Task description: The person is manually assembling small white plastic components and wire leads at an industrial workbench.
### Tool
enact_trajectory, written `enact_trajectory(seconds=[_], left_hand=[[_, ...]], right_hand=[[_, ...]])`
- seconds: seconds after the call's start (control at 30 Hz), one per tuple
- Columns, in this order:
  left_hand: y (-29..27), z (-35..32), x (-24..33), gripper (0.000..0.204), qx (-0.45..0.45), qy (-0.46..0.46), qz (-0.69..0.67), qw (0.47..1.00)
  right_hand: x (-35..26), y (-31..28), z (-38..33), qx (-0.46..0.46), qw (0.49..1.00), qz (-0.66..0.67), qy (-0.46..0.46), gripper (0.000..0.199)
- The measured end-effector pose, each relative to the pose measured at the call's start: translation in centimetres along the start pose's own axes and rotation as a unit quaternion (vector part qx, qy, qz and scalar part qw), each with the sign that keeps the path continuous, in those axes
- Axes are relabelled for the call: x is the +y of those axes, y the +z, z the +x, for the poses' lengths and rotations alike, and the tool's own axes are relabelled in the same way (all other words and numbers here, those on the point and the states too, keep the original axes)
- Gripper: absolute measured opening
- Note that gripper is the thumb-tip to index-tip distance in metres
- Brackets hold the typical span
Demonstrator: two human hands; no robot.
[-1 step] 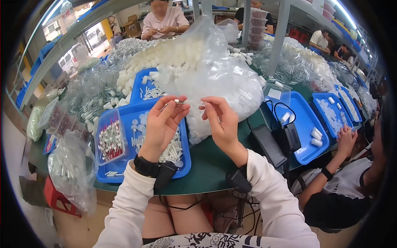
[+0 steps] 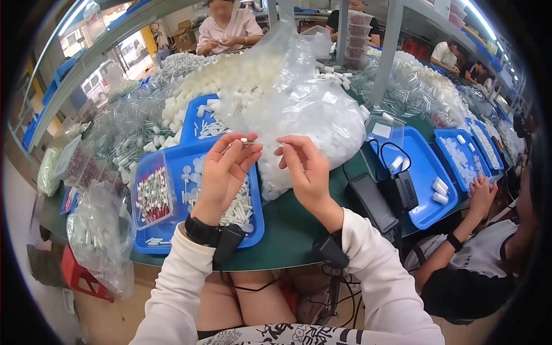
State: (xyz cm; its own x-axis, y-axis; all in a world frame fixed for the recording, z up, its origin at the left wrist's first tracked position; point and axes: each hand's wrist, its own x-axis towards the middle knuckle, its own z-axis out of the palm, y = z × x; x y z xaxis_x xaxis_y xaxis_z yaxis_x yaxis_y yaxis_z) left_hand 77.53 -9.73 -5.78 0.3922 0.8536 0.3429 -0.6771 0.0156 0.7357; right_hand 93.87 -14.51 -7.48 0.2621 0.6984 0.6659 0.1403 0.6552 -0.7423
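Above the near blue tray (image 2: 259, 230), my left hand (image 2: 221, 172) pinches a small thin rod with a white end piece (image 2: 245, 141) between thumb and fingertips. Facing it, my right hand (image 2: 313, 175) has thumb and forefinger closed near the rod's other side. What those right fingertips hold is too small to make out. Small white cylindrical parts (image 2: 237, 213) lie loose in the tray under my left hand. At the tray's left stands a clear plastic box (image 2: 137, 204) filled with white-tipped pieces with red stems.
A big clear bag of white parts (image 2: 322, 115) slumps behind my hands. Right of them lie a black device with a cable (image 2: 374, 201) and a blue tray (image 2: 422, 215) with several white cylinders. A co-worker's hands (image 2: 482, 192) rest at far right. Metal shelf posts (image 2: 386, 57) rise behind.
Both my hands have shifted very slightly to the left, keeping the same pinching pose. Nothing else has visibly moved.
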Motion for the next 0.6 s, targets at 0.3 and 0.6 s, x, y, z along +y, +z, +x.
enact_trajectory(seconds=[0.3,0.6], left_hand=[[-0.8,-0.1,-0.6,0.016,-0.025,-0.002,0.069,0.997],[0.3,-0.5,0.0,0.014,-0.028,0.039,0.081,0.996]], right_hand=[[-0.5,-0.7,-0.7,-0.007,1.0,0.028,-0.007,0.012],[-0.6,-0.8,-0.4,0.036,0.997,-0.025,-0.069,0.014]])
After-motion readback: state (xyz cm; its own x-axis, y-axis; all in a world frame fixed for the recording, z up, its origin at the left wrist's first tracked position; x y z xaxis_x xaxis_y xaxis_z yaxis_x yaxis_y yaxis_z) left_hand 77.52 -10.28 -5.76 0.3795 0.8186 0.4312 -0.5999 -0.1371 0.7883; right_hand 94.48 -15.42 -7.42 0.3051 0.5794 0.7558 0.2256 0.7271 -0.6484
